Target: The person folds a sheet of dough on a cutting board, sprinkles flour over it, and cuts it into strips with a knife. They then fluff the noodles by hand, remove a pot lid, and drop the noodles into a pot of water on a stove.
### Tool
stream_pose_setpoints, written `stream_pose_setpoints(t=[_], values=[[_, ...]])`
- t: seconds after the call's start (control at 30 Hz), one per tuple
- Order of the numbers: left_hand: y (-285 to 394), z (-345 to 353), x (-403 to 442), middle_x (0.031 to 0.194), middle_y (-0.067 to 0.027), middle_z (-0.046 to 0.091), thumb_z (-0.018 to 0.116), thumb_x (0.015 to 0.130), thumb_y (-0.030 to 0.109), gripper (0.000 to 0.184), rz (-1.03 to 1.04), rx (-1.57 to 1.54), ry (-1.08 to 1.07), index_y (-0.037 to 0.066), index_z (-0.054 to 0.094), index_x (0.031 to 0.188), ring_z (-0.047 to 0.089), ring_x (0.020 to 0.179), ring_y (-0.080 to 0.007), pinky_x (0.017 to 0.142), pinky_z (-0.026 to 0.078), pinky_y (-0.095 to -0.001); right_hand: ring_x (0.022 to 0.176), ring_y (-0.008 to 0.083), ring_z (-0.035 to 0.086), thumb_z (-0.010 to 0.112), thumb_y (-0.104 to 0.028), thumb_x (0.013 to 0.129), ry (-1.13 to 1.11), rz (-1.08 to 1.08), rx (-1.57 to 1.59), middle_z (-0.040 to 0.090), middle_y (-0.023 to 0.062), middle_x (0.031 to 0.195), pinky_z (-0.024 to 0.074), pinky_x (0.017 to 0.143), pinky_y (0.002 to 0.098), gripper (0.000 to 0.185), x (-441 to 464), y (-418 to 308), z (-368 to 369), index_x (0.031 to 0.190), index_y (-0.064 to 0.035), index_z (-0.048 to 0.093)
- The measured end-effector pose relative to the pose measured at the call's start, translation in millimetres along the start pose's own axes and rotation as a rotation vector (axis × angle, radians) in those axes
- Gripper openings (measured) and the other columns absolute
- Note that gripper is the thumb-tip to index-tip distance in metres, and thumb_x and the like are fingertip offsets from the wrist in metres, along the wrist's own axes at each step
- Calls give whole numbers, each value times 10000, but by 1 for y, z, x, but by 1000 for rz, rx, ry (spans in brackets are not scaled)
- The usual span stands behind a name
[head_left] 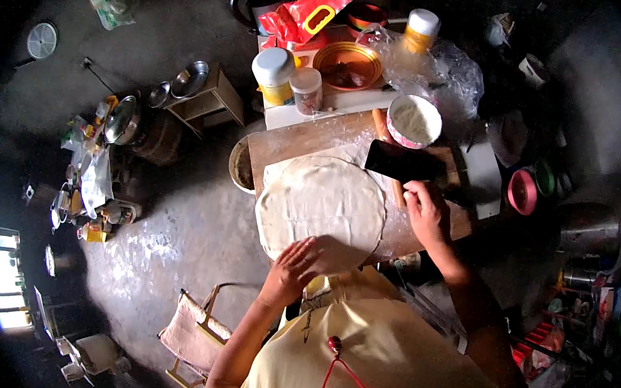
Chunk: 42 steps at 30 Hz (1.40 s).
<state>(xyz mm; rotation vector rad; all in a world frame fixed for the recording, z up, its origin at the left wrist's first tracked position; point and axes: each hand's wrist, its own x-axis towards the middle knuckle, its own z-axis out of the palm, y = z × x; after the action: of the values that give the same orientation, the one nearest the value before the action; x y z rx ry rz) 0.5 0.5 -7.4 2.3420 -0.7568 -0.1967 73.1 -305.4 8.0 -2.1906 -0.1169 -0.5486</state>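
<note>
A wide, thin sheet of dough (324, 210) covers much of a floured wooden board (282, 139), its near edge reaching the board's front. My left hand (294, 267) lies on the dough's near edge with fingers stretched out. On the right, my right hand (428, 213) is curled, fingertips close together by the near end of a wooden rolling pin (399, 193). What those fingers hold, if anything, I cannot make out. A dark, broad-bladed cleaver (396, 162) lies across the rolling pin's middle. Behind it stands a bowl of white flour (412, 120).
Beyond the board, a white table (288, 117) bears lidded jars (273, 74), an orange bowl (347, 64), a red bag (305, 18) and clear plastic (452, 80). Left below is a chair (196, 333). A pink basin (522, 192) is at right.
</note>
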Motion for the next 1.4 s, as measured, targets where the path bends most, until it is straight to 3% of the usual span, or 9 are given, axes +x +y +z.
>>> stream_pose_setpoints(t=[0.07, 0.13, 0.3, 0.6, 0.77, 1.0, 1.13, 1.33, 1.4], values=[[0, -8, 8, 1275, -108, 489, 609, 795, 136, 365, -80, -69, 90, 108, 564, 1156, 450, 1187, -267, 1003, 339, -390, 732, 158, 559, 530, -85, 869, -12, 72, 85, 585, 63, 861, 453, 672, 269, 149, 4, 23, 3, 1014, -49, 541], [-12, -11, 15, 1130, -111, 581, 581, 794, 67, 289, -295, -239, 294, 93, 600, 1082, 534, 1063, -285, 922, 406, -370, 821, 209, 586, 485, -61, 884, -106, 159, 68, 582, 95, 922, 463, 747, 293, 163, 15, 26, -1, 1039, -29, 523], [-64, -37, 77, 917, -151, 595, 488, 799, 5, 216, -267, 6, 578, 54, 607, 972, 550, 882, -344, 770, 442, -411, 831, 257, 587, 485, 26, 821, -274, -266, 152, 588, 118, 912, 471, 729, 335, 185, 68, 5, 31, 985, -20, 560], [-125, -50, 148, 986, -93, 563, 589, 757, 211, 214, -448, 342, 246, 111, 571, 945, 518, 978, -307, 801, 408, -432, 1082, 320, 500, 493, 9, 752, -846, -215, -616, 530, 149, 1126, 405, 895, 425, 309, 136, -4, 109, 1051, -70, 509], [-136, -54, 150, 842, -130, 602, 672, 714, 296, 240, -428, 149, 140, 90, 598, 812, 590, 831, -299, 727, 455, -401, 1085, 298, 513, 739, -202, 602, -1135, -169, -655, 537, 129, 1150, 429, 873, 406, 511, 155, 14, 122, 1073, -120, 558], [-185, -44, 151, 709, -48, 589, 654, 779, 217, 196, -452, -334, 174, 33, 602, 824, 524, 653, -140, 605, 431, -288, 853, 259, 581, 698, -204, 627, -1201, -4, -175, 606, 122, 880, 445, 728, 373, 366, 172, 32, 133, 927, -58, 548], [-217, -55, 160, 711, -7, 578, 618, 805, 168, 156, -524, -722, 341, 12, 610, 815, 500, 672, -98, 623, 426, -260, 787, 254, 569, 687, -165, 679, -945, 39, -1, 596, 139, 840, 437, 679, 374, 291, 174, 50, 158, 890, -47, 526], [-194, -84, 174, 731, -82, 628, 643, 728, 189, 188, -626, -218, 283, 42, 621, 844, 578, 662, -176, 633, 457, -312, 836, 296, 583, 584, -101, 782, -750, -12, -296, 604, 155, 885, 443, 702, 382, 183, 176, 24, 134, 945, -45, 523], [-182, -84, 171, 814, -104, 637, 624, 733, 192, 171, -693, -20, 404, 64, 625, 846, 610, 725, -224, 650, 475, -328, 807, 269, 587, 555, -84, 816, -465, -91, -56, 602, 143, 875, 451, 696, 356, 151, 162, 9, 105, 959, -50, 525]])
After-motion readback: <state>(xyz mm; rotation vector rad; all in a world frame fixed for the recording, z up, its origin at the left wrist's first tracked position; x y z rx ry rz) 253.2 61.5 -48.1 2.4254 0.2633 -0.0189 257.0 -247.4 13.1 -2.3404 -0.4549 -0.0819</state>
